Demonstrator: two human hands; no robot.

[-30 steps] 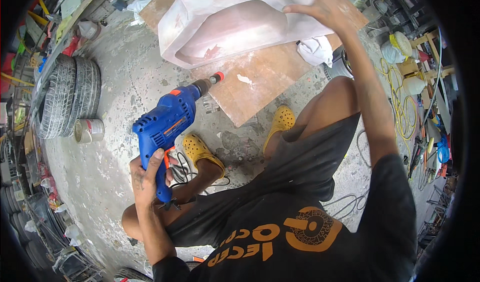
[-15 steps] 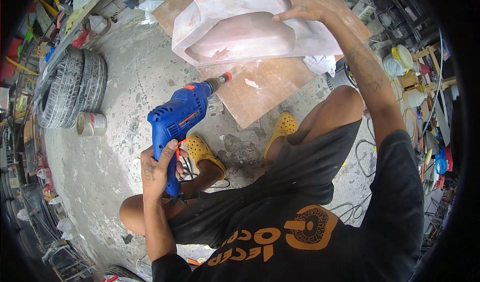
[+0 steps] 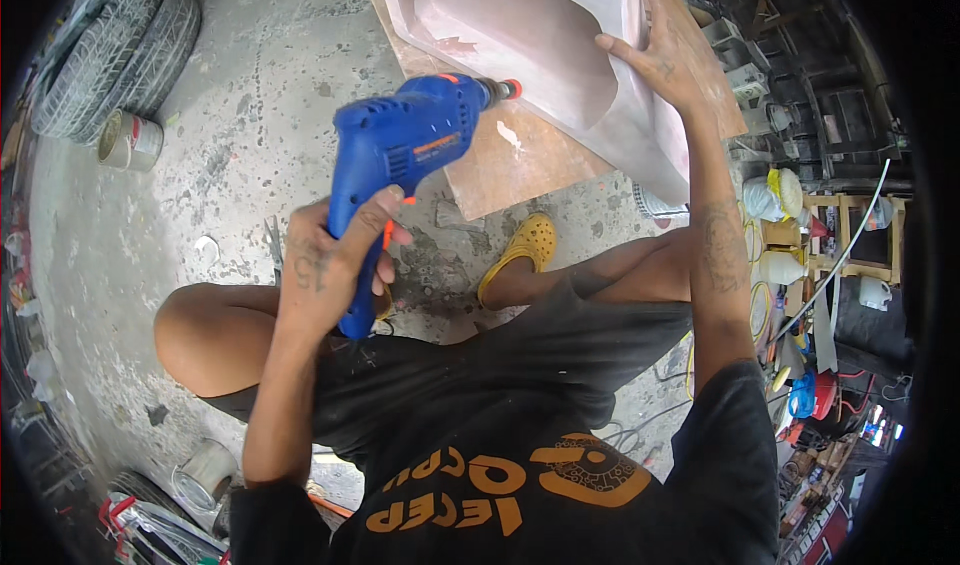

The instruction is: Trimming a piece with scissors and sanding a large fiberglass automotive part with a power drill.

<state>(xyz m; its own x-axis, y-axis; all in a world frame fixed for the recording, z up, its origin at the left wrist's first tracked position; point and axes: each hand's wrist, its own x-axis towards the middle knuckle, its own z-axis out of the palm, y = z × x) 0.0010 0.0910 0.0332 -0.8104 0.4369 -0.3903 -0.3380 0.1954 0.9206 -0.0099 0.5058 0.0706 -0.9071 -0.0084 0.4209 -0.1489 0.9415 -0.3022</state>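
Note:
My left hand (image 3: 335, 255) is closed round the handle of a blue power drill (image 3: 405, 150), the index finger by its orange trigger. The chuck points away and to the right. A small red-orange round tip (image 3: 513, 90) sits in it, overlapping the near edge of a pale, whitish-pink molded panel (image 3: 560, 105) in view; whether they touch I cannot tell. The panel has a large rounded recess and rests tilted on a brown board (image 3: 480, 180). My right hand (image 3: 660, 60) grips the panel's right side, thumb over the recess rim and fingers along the outer face.
Two worn tires (image 3: 120, 55) and a tin can (image 3: 130, 142) stand on the stained concrete floor at the left. Yellow clogs (image 3: 520, 250) are on my feet near the board. Shelves, jugs and cables (image 3: 780, 265) crowd the right side. Another can (image 3: 205, 475) stands lower left.
The panel has turned clockwise, its right end swinging nearer, with my right hand on it. The drill has come up and right, its tip now at the panel's edge. The whole view has shifted.

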